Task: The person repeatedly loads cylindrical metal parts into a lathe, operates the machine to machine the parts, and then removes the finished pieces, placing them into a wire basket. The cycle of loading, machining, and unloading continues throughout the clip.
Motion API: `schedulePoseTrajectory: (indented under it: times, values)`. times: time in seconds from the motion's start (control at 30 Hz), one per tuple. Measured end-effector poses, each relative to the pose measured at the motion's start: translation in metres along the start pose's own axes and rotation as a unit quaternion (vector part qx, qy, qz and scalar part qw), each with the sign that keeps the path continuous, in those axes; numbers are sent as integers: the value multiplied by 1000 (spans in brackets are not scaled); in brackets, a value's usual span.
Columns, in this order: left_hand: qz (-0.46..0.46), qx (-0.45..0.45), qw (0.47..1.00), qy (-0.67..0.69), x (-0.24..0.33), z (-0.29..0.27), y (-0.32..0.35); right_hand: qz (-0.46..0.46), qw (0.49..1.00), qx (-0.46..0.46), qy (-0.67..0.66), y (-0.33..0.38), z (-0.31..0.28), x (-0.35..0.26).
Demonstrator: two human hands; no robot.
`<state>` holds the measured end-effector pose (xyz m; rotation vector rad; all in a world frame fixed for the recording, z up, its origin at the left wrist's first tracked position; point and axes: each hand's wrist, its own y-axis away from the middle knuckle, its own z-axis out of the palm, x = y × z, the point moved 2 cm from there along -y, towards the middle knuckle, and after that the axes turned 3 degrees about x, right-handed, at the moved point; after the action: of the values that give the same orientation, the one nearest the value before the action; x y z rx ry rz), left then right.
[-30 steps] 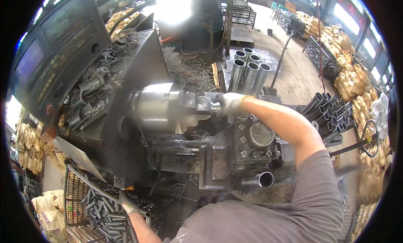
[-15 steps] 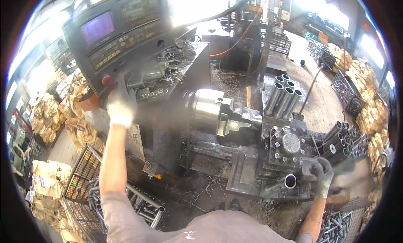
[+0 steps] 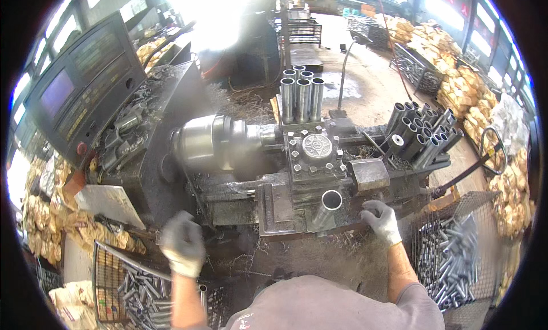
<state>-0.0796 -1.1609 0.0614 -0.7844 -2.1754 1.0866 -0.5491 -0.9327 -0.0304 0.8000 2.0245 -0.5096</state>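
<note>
My left hand (image 3: 184,243), in a pale work glove, hangs in front of the lathe, smeared by motion; its finger posture is unclear. My right hand (image 3: 381,221), gloved too, is apart from the lathe with fingers loosely bent and spread, nothing visible in them. Just left of it a short metal tube (image 3: 330,201) stands tilted on the carriage. Behind that sits the square tool post (image 3: 317,146) with bolts around its round cap. The chuck (image 3: 206,142) is at left, its jaws blurred. Several tubes (image 3: 302,96) stand upright behind the tool post.
A control panel (image 3: 80,90) leans at the upper left. More tubes (image 3: 419,130) are bundled at the lathe's right end. Wire baskets (image 3: 108,290) of metal pieces stand at both lower sides. A handled lever (image 3: 465,176) juts out at right. Metal shavings lie below the bed.
My left hand has dropped from beside the control panel to in front of the lathe. My right hand has left the tool post's right side. The chuck jaws, distinct before, are now blurred. The view has shifted.
</note>
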Motion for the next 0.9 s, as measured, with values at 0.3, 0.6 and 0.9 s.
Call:
schedulePoseTrajectory:
  times: [0.3,0.6,0.9]
  values:
    - [-453,-683,567,-83,19,-56,614,-161,973,-166,-26,-19,52,-8]
    - [-783,-376,489,-80,168,-146,724,-204,904,-357,-115,43,155,-46]
    - [-842,-46,533,-71,322,-237,780,-433,553,-699,134,425,236,-136]
